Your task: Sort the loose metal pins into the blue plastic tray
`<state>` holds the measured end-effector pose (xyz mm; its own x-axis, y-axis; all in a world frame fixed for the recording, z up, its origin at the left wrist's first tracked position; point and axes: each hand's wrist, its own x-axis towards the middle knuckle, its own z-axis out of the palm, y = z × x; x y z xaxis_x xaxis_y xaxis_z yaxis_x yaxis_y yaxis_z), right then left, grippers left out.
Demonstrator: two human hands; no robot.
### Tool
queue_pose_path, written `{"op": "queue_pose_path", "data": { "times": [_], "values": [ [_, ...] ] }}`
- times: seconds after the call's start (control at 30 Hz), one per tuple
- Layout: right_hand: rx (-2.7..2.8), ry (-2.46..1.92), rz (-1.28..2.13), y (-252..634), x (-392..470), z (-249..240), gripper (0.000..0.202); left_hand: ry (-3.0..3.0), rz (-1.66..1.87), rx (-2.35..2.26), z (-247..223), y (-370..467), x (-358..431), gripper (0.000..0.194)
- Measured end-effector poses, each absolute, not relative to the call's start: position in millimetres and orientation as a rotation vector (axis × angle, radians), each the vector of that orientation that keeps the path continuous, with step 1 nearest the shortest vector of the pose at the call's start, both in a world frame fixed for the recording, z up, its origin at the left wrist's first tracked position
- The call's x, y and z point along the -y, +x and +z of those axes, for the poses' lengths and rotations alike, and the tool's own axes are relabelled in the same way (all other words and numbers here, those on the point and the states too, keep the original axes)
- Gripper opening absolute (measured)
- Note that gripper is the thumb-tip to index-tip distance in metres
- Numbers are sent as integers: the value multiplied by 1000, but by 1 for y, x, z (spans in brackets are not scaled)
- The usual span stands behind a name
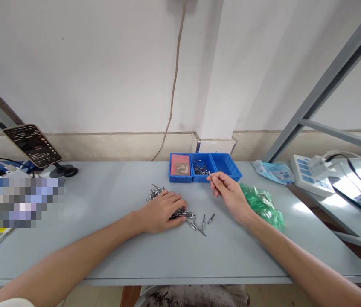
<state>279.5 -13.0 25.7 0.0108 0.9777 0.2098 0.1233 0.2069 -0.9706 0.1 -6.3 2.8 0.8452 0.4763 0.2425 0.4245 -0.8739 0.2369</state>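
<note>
Grey table (135,256) below, right fingers (219,176) pinch a pin (209,173).

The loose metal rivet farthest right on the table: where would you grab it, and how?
I'd pinch the rivet across its thicker body, with two fingertips from above: it lies flat on the table, apart from the pile, and the body looks easier to hold than its thin pin.

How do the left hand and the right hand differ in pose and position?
The left hand is spread palm down over a pile of metal rivets; the right hand has curled fingers pinching one small piece. The left hand is nearer the desk's front edge; the right hand is beside the blue bins. Both are bare.
</note>
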Motion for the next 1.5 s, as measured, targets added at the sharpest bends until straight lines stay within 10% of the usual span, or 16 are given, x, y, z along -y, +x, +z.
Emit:
{"op": "queue_pose_path", "data": {
  "times": [1.5],
  "values": [
    [1662, -1225, 492, 281, 17, 18, 17, 2844, 450, -698, 3, 0, 6, 21]
  ]
}}
